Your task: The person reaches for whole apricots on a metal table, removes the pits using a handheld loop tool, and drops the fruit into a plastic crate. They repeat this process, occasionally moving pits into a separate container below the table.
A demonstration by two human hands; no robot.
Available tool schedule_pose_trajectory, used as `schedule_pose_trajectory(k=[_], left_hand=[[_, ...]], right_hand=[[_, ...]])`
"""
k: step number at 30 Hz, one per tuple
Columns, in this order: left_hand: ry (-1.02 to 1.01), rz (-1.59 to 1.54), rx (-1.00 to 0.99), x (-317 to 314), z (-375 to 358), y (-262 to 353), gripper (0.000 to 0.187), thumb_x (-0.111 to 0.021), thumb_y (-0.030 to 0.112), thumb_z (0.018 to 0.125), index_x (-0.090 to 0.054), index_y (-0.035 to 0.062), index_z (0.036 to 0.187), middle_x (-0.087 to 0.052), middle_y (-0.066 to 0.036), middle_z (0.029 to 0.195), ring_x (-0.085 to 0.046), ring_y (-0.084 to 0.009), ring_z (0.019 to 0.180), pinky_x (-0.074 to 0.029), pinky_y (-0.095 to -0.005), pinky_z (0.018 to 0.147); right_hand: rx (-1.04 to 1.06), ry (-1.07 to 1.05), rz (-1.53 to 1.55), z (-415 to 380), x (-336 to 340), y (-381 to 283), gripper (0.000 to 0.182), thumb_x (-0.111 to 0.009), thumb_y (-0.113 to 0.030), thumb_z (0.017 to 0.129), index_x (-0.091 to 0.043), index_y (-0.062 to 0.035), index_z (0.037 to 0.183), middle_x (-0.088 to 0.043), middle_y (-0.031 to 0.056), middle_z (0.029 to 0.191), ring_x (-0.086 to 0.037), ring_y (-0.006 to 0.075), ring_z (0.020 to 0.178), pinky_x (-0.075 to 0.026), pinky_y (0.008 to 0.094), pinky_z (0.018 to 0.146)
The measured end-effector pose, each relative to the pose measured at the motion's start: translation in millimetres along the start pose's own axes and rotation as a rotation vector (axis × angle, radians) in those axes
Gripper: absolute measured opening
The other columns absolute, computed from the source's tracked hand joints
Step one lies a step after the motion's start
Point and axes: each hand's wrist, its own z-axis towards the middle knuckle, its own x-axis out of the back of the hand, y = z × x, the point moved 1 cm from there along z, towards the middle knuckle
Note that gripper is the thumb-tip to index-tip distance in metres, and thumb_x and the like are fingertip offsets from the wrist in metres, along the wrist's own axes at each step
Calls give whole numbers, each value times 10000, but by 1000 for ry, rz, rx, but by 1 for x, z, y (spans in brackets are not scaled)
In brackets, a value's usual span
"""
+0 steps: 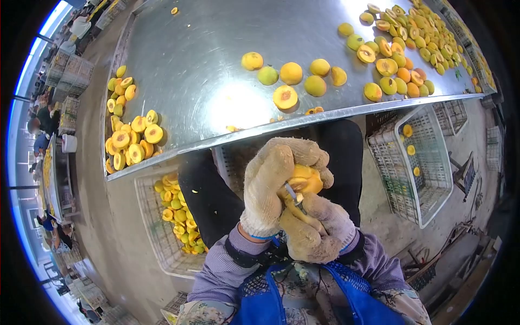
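Both my hands wear thick, soiled off-white knit gloves and meet over my lap, just below the table edge. My left hand curls its fingers around a yellow peach, whose cut flesh faces me. In my right hand is a small metal pitting knife, its blade against the fruit near the pit. The glove hides most of the knife's handle. Nearest on the metal table lies a peach half with its cut face up, and several whole peaches sit behind it.
Cut halves gather at the table's left corner; a large peach pile covers its right end. Below left stands a plastic crate holding peach pieces. Another crate leans at the right. Other people work at tables far left.
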Motion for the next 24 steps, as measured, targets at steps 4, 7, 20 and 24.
schedule_pose_trajectory(k=[4,7,20,24], left_hand=[[53,-62,48,-1,0,0,382,-509,344,988,-595,-19,1073,-635,-174,985,-663,-262,814,-569,-364,721],[90,-155,71,2,-2,-1,395,-516,366,985,-597,-12,1069,-636,-170,973,-666,-267,791,-574,-367,699],[352,9,50,61,-17,23,532,-390,512,1003,-580,26,1105,-648,-150,976,-676,-285,757,-546,-289,532],[676,352,-419,145,-67,71,514,-378,480,1019,-546,14,1153,-650,-132,1000,-666,-237,823,-523,-284,500]], right_hand=[[96,133,-268,-2,-3,3,496,-414,-505,1003,-544,-86,772,-520,-2,687,-493,99,552,-407,213,503],[76,165,-334,-1,-4,2,488,-406,-494,1009,-561,-82,798,-524,-9,696,-500,97,587,-419,218,552],[281,-60,-102,4,19,11,247,-622,-188,803,-562,17,928,-523,84,625,-517,199,519,-454,311,486],[288,218,-220,10,7,7,239,-616,-215,860,-553,5,929,-494,67,582,-488,196,480,-421,308,431]])
